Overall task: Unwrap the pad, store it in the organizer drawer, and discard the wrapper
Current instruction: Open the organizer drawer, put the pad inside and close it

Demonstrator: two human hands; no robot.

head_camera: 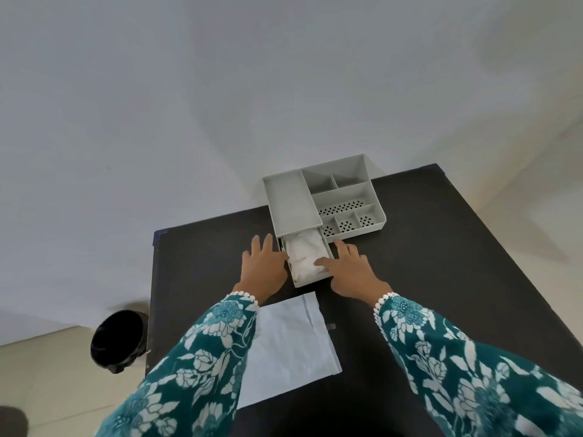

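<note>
A grey organizer (293, 203) stands at the far edge of the dark table. Its drawer (312, 280) is pulled out toward me, and the white pad (303, 252) lies inside it. My left hand (263, 268) rests flat against the drawer's left side, fingers spread. My right hand (350, 269) lies at the drawer's right side, one finger reaching over the pad. Neither hand holds anything. The pale blue wrapper (290, 345) lies opened flat on the table near me, partly under my left sleeve.
The organizer's open compartments (344, 200) with perforated floors sit to the right of the drawer unit. A black bin (118, 339) stands on the floor left of the dark table (441, 263). A white wall rises behind.
</note>
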